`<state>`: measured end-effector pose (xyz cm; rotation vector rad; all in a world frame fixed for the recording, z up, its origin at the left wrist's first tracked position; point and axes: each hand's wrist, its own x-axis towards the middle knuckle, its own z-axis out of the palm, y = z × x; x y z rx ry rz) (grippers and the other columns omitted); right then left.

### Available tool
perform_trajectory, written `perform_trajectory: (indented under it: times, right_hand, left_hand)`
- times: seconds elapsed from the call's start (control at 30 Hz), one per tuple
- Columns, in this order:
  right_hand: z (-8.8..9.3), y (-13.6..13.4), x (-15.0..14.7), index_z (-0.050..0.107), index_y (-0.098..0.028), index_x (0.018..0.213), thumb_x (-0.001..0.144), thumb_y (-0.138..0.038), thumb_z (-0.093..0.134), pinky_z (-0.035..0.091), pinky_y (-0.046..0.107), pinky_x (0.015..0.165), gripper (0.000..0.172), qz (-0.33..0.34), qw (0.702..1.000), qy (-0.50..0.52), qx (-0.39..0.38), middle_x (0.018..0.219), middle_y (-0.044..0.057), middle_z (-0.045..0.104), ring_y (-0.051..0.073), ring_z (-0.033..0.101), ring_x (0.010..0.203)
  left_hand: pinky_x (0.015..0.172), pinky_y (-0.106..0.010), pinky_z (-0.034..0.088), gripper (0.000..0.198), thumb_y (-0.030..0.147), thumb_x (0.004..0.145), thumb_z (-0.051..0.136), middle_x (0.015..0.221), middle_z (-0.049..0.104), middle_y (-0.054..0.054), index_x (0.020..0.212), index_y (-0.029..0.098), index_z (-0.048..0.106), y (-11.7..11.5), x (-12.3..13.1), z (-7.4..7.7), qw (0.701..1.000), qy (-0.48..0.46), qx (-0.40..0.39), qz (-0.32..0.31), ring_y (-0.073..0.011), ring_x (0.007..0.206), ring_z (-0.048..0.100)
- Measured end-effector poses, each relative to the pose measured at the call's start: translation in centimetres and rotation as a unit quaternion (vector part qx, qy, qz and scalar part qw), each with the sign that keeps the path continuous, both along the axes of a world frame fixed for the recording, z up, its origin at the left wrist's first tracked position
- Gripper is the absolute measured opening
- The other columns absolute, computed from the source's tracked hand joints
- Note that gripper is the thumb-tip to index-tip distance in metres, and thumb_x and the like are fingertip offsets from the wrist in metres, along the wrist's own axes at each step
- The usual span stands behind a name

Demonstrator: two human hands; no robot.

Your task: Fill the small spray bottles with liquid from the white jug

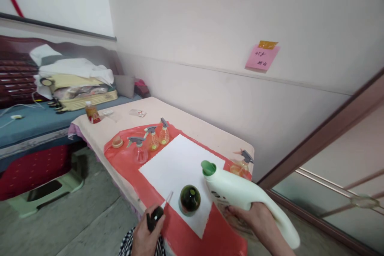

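Observation:
My left hand (147, 232) is closed around a dark spray pump head (155, 215), whose thin clear tube points up and right. My right hand (259, 220) grips a large white jug (240, 188) by its handle. The jug is tilted, with its green spout (208, 168) facing left, and no liquid is seen leaving it. Between my hands a round dark green bottle (190, 200) stands on a white sheet (172, 164), its pump head off. The bottle touches neither hand.
Three clear spray bottles (140, 155) stand on the red cloth (126, 166), beside an orange lid-like object (117, 141). Another spray bottle (241, 166) is behind the jug. An amber bottle (92, 113) stands at the far left table corner. The wall (198, 100) borders the table.

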<state>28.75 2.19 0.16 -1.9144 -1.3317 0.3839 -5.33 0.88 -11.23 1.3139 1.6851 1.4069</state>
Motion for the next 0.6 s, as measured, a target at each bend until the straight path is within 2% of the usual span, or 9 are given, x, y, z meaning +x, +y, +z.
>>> perform_trajectory:
  times: [0.07,0.17,0.27,0.43,0.53,0.6]
  right_hand:
    - [0.4,1.8,-0.6,0.07,-0.023,0.071,0.049,-0.042,0.082,0.055,0.045,0.063,0.032,-0.018,0.997,0.081,-0.002,0.062,0.006,0.073,0.035,0.069,0.066]
    - [0.1,5.3,-1.9,0.072,-0.019,0.083,0.053,-0.046,0.081,0.056,0.048,0.071,0.042,-0.006,0.99,0.138,0.012,0.079,0.012,0.078,0.036,0.072,0.077]
    - [-1.4,9.3,-3.9,0.071,-0.015,0.104,0.057,-0.049,0.08,0.057,0.047,0.081,0.058,0.039,0.975,0.215,0.037,0.095,0.013,0.078,0.035,0.072,0.091]
    - [-4.3,15.0,-6.7,0.062,-0.011,0.124,0.078,-0.058,0.062,0.058,0.044,0.084,0.066,0.101,0.942,0.314,0.058,0.106,0.014,0.076,0.031,0.071,0.098]
    - [-5.8,16.0,-6.8,0.055,-0.011,0.133,0.081,-0.058,0.062,0.056,0.047,0.092,0.071,0.09,0.941,0.32,0.056,0.116,0.016,0.073,0.033,0.066,0.113]
    - [-6.9,14.9,-6.5,0.05,-0.015,0.139,0.082,-0.058,0.061,0.05,0.049,0.102,0.071,0.076,0.947,0.307,0.054,0.13,0.015,0.066,0.033,0.056,0.127]
  left_hand:
    - [0.093,-0.042,0.054,0.05,0.067,0.074,0.065,0.099,0.078,-0.004,0.1,0.025,0.072,0.1,0.1,-0.1,1.0,0.003,-0.004,0.006,-0.0288,0.095,0.072]
    - [0.091,-0.041,0.055,0.047,0.067,0.075,0.063,0.099,0.078,-0.002,0.099,0.027,0.072,0.2,0.1,-0.6,1.0,0.015,-0.008,0.008,-0.028,0.095,0.072]
    - [0.091,-0.04,0.056,0.045,0.066,0.076,0.062,0.1,0.078,-0.002,0.1,0.029,0.071,0.3,0.1,-1.2,1.0,0.029,-0.002,0.005,-0.0273,0.096,0.072]
    - [0.086,-0.039,0.058,0.048,0.069,0.079,0.058,0.105,0.078,-0.003,0.104,0.03,0.07,0.4,0.0,-1.9,0.999,0.054,0.0,0.006,-0.0277,0.098,0.073]
    - [0.084,-0.039,0.058,0.049,0.07,0.078,0.058,0.105,0.078,-0.003,0.105,0.03,0.07,0.5,0.0,-1.8,0.997,0.069,-0.009,0.017,-0.0283,0.098,0.073]
    - [0.085,-0.039,0.057,0.048,0.068,0.078,0.059,0.105,0.078,-0.003,0.104,0.03,0.07,0.5,0.1,-1.5,0.997,0.072,-0.012,0.016,-0.0286,0.099,0.073]
